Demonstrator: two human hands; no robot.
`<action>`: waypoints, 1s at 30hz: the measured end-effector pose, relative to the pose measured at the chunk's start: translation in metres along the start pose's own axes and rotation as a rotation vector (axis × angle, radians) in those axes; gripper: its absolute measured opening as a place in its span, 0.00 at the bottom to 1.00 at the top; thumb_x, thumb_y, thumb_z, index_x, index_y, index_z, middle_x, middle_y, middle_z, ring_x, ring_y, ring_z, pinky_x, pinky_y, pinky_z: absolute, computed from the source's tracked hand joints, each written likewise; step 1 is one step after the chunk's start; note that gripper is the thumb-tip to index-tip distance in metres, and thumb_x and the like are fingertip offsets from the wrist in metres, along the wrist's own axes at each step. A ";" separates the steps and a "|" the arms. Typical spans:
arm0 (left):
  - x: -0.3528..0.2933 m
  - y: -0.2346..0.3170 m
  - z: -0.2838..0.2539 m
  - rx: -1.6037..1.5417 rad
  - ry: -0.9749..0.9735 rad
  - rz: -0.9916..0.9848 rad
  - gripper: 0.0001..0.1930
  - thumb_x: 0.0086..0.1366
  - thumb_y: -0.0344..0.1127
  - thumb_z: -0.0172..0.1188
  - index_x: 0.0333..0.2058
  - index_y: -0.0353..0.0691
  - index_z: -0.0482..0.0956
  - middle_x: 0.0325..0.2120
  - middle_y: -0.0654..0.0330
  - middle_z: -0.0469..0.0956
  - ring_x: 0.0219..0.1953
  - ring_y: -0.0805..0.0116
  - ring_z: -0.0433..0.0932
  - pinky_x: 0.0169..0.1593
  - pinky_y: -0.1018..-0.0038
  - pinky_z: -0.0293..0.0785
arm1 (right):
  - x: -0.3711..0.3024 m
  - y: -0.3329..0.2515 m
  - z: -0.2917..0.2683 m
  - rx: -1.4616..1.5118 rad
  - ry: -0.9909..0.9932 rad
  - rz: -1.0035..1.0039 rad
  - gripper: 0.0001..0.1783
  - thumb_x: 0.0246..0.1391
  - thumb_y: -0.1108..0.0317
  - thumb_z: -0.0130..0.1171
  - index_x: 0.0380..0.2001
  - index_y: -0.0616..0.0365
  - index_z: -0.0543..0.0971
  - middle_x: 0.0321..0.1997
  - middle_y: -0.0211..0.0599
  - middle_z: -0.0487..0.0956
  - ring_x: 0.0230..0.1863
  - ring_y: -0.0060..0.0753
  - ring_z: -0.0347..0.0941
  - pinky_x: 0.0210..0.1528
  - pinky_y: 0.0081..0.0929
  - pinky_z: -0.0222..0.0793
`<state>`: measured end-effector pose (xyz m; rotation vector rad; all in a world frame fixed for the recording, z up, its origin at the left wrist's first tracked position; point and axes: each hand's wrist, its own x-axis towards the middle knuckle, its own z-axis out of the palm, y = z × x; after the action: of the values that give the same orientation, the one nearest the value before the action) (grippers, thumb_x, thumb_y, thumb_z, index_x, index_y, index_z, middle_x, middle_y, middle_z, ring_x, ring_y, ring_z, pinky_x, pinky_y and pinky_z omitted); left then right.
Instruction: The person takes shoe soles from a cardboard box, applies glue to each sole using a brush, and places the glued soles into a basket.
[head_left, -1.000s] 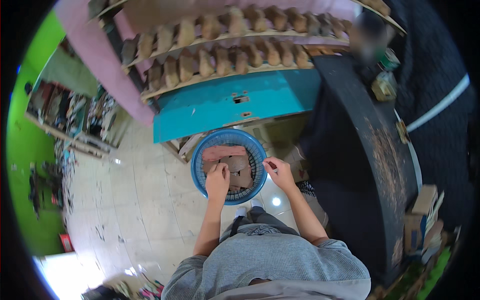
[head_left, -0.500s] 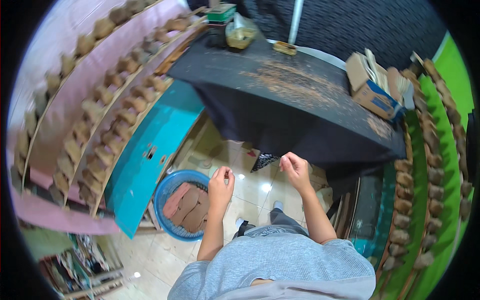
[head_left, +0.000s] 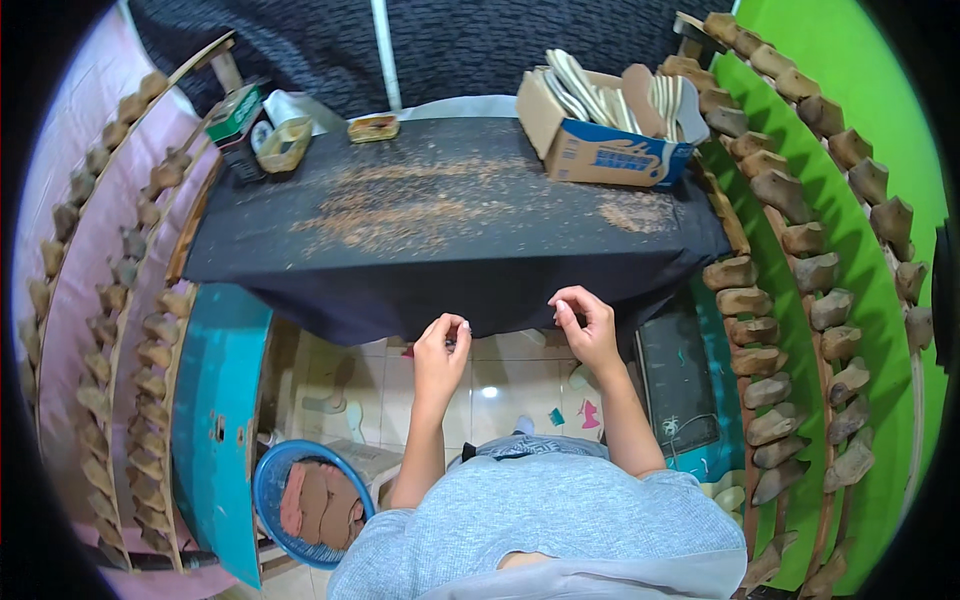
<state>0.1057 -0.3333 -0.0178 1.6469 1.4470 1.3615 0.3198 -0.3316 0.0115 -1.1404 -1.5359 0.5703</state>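
Both my hands are raised in front of my body, near the front edge of a table (head_left: 270, 235) draped in black cloth. My left hand (head_left: 437, 362) has its fingers curled in toward the thumb, and I see nothing between them. To its right, my right hand (head_left: 590, 328) is loosely bent, with a gap between thumb and forefinger and no object in it. Neither hand appears to touch the cloth. Brown shavings (head_left: 400, 215) lie scattered over the tabletop. Below and left of my left hand, a blue basin (head_left: 262, 500) holds brown and pinkish flat pieces (head_left: 325, 505).
A carton (head_left: 610, 160) of sole-shaped pieces stands at the table's back right. A green box (head_left: 237, 112) and yellowish tray (head_left: 285, 145) stand back left. Racks of wooden shoe lasts (head_left: 755, 362) line both sides. Teal panels (head_left: 215, 400) flank the table; scraps (head_left: 588, 413) lie on the tiled floor.
My view has turned left and come level with the table, so the table sits more centrally. A dark patterned patch between my hands is out of sight. My hands keep nearly the same pose.
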 end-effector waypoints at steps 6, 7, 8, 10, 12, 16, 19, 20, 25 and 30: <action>0.050 0.013 0.080 -0.059 -0.126 -0.018 0.08 0.61 0.31 0.55 0.26 0.33 0.73 0.19 0.58 0.72 0.21 0.74 0.71 0.27 0.78 0.67 | 0.055 0.042 -0.063 -0.129 0.010 -0.028 0.09 0.53 0.68 0.55 0.24 0.63 0.75 0.21 0.37 0.75 0.23 0.28 0.73 0.28 0.22 0.67; 0.059 0.014 0.090 -0.076 -0.104 -0.011 0.07 0.60 0.31 0.55 0.26 0.32 0.72 0.18 0.57 0.70 0.20 0.73 0.70 0.25 0.78 0.67 | 0.065 0.048 -0.069 -0.145 0.011 -0.035 0.10 0.53 0.68 0.56 0.23 0.63 0.75 0.20 0.37 0.75 0.23 0.29 0.73 0.28 0.22 0.67; 0.067 0.014 0.098 -0.077 -0.111 -0.008 0.07 0.60 0.31 0.55 0.26 0.32 0.72 0.18 0.57 0.70 0.20 0.73 0.70 0.25 0.78 0.67 | 0.074 0.052 -0.074 -0.147 0.017 -0.032 0.10 0.53 0.68 0.56 0.23 0.63 0.75 0.20 0.37 0.75 0.23 0.29 0.73 0.28 0.22 0.67; 0.084 0.013 0.112 -0.044 -0.160 0.015 0.08 0.60 0.31 0.56 0.26 0.32 0.72 0.18 0.57 0.70 0.20 0.73 0.69 0.26 0.78 0.67 | 0.088 0.062 -0.081 -0.182 0.034 -0.036 0.09 0.52 0.70 0.56 0.22 0.63 0.74 0.20 0.38 0.75 0.23 0.30 0.73 0.27 0.22 0.67; 0.106 0.010 0.126 -0.054 -0.173 0.014 0.08 0.60 0.30 0.56 0.26 0.32 0.72 0.18 0.57 0.70 0.20 0.73 0.69 0.26 0.78 0.67 | 0.107 0.073 -0.085 -0.196 0.064 -0.088 0.06 0.50 0.73 0.57 0.23 0.63 0.74 0.20 0.38 0.73 0.22 0.30 0.72 0.28 0.23 0.67; 0.157 0.021 0.147 -0.069 -0.196 0.031 0.07 0.60 0.30 0.55 0.27 0.31 0.72 0.20 0.56 0.71 0.20 0.71 0.70 0.27 0.76 0.68 | 0.152 0.092 -0.090 -0.241 0.169 -0.124 0.03 0.47 0.75 0.58 0.26 0.61 0.75 0.24 0.36 0.74 0.25 0.29 0.72 0.30 0.23 0.68; 0.199 0.028 0.164 -0.080 -0.211 0.073 0.06 0.60 0.29 0.55 0.27 0.31 0.72 0.21 0.55 0.73 0.21 0.68 0.72 0.28 0.75 0.69 | 0.192 0.106 -0.101 -0.287 0.289 -0.116 0.03 0.47 0.75 0.59 0.27 0.60 0.75 0.26 0.35 0.75 0.28 0.30 0.72 0.32 0.25 0.68; 0.212 0.033 0.170 -0.064 -0.223 0.111 0.06 0.60 0.29 0.55 0.27 0.31 0.72 0.21 0.55 0.73 0.21 0.67 0.72 0.29 0.75 0.70 | 0.205 0.109 -0.107 -0.314 0.325 -0.130 0.04 0.48 0.74 0.60 0.27 0.61 0.75 0.27 0.35 0.75 0.27 0.30 0.72 0.32 0.25 0.68; 0.263 0.045 0.197 -0.028 -0.253 0.245 0.06 0.59 0.28 0.55 0.27 0.31 0.72 0.21 0.53 0.72 0.23 0.64 0.73 0.30 0.74 0.70 | 0.270 0.124 -0.132 -0.550 0.566 -0.244 0.06 0.45 0.75 0.61 0.29 0.59 0.76 0.31 0.38 0.75 0.36 0.40 0.72 0.40 0.32 0.67; 0.284 0.055 0.227 -0.071 -0.268 0.273 0.05 0.59 0.28 0.55 0.27 0.32 0.72 0.21 0.53 0.72 0.22 0.63 0.73 0.30 0.73 0.70 | 0.323 0.158 -0.165 -0.775 0.553 -0.176 0.14 0.45 0.74 0.58 0.39 0.59 0.75 0.41 0.42 0.74 0.45 0.47 0.69 0.48 0.36 0.65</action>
<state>0.3085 -0.0338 0.0468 1.9483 1.0394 1.2552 0.5462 -0.0147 0.0816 -1.5430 -1.3547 -0.4891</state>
